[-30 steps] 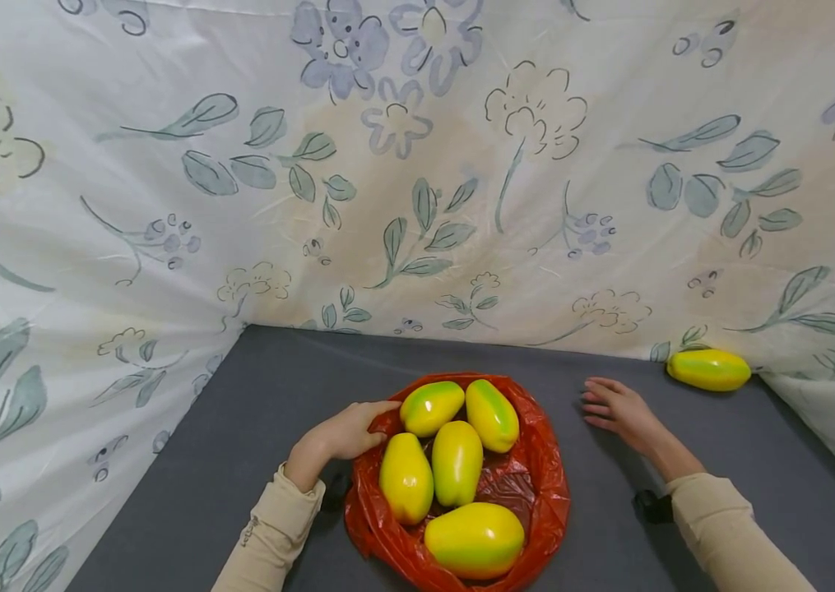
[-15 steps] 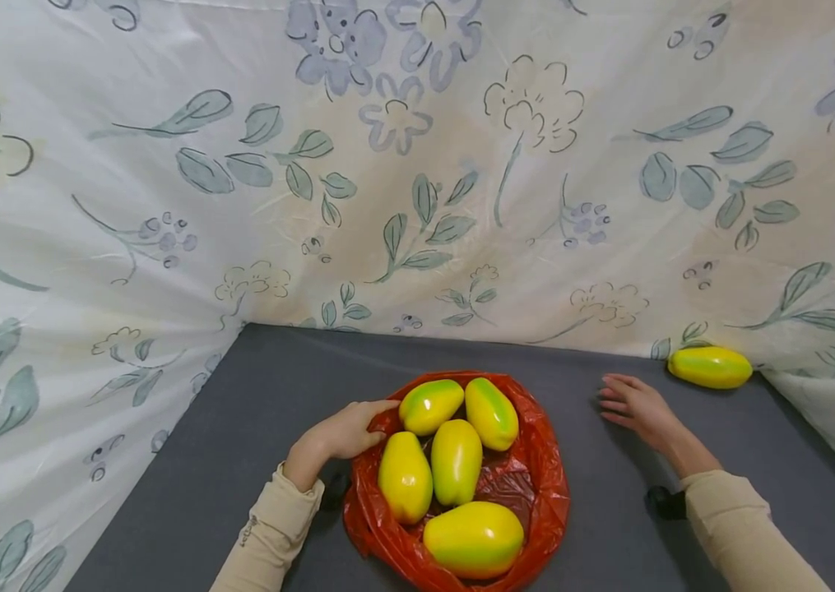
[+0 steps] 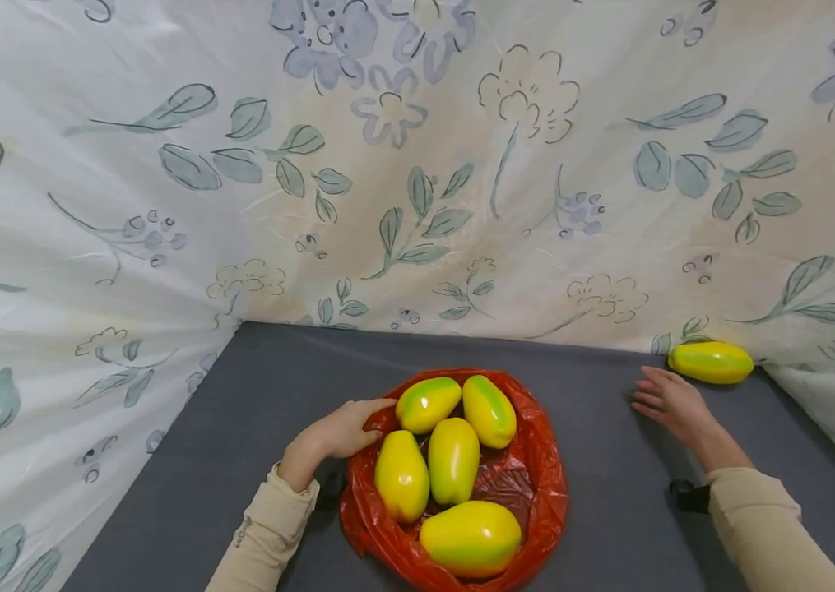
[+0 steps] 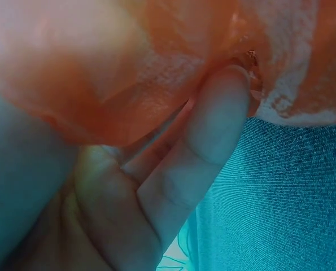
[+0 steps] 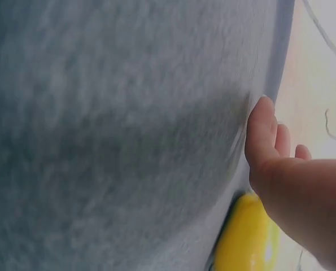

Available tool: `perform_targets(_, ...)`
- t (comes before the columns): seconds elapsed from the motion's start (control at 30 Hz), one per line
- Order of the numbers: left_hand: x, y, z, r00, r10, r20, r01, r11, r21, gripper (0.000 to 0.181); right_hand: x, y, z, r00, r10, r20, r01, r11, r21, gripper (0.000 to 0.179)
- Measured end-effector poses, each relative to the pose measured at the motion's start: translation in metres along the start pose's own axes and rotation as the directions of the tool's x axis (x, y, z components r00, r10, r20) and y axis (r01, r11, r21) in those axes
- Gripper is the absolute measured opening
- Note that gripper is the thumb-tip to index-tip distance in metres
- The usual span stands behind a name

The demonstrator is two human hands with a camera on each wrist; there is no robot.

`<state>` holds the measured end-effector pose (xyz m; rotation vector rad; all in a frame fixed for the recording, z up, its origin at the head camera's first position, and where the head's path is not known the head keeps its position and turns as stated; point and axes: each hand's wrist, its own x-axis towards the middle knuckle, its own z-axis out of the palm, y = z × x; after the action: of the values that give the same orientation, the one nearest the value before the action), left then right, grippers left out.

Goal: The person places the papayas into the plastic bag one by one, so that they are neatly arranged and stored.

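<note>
A red plastic bag (image 3: 552, 493) stands with its mouth wide on the dark tabletop in the head view. Inside lie several glossy, oblong yellow-green fruits, such as the front fruit (image 3: 470, 538). My left hand (image 3: 339, 432) grips the left side of the bag's rim. In the left wrist view its fingers (image 4: 213, 124) lie against the outside of the crinkled plastic. My right hand (image 3: 676, 404) hovers at the right with relaxed fingers and nothing in it. Just beyond it, a single similar fruit (image 3: 711, 363) lies at the back right; the right wrist view shows this fruit (image 5: 245, 237) below the hand.
Floral cloth (image 3: 417, 205) hangs along the back and both sides. It meets the dark tabletop (image 3: 269, 362) at the rear edge, close behind the lone fruit. A black wrist strap (image 3: 687, 497) sits at my right sleeve.
My right hand has moved right and slightly back, away from the bag and nearer the lone fruit. My left hand has kept its grip on the rim. The head view has shifted slightly.
</note>
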<state>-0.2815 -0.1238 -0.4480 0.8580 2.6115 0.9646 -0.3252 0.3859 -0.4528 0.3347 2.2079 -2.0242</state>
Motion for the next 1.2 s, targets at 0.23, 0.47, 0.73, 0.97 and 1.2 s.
perform_targets(0.23, 0.0, 0.001, -0.002, 1.0, 0.007, -0.009, -0.007, 1.0, 0.014, 0.051, 0.0, -0.004, -0.013, 0.999, 0.046, -0.017, -0.043, 0.985, 0.168, 0.096)
perform_targets(0.47, 0.0, 0.004, -0.002, 1.0, -0.002, -0.008, 0.002, 1.0, 0.01, 0.051, 0.004, -0.006, -0.023, 0.989, 0.131, -0.072, -0.107, 0.956, 0.275, 0.102)
perform_targets(0.73, -0.001, 0.001, 0.002, 1.0, 0.004, 0.007, -0.004, 1.0, 0.019, 0.05, 0.002, 0.002, -0.039, 0.986, 0.146, -0.079, -0.108, 0.925, 0.365, 0.094)
perform_targets(0.97, 0.001, 0.0, 0.002, 1.0, -0.002, 0.0, 0.002, 1.0, 0.012, 0.051, 0.001, 0.001, -0.051, 0.97, 0.205, -0.132, -0.118, 0.867, 0.484, 0.094)
perform_targets(1.2, 0.001, 0.001, 0.002, 1.0, 0.01, 0.006, -0.01, 0.999, 0.037, 0.051, 0.003, 0.005, -0.065, 0.939, 0.284, -0.195, -0.113, 0.79, 0.602, 0.099)
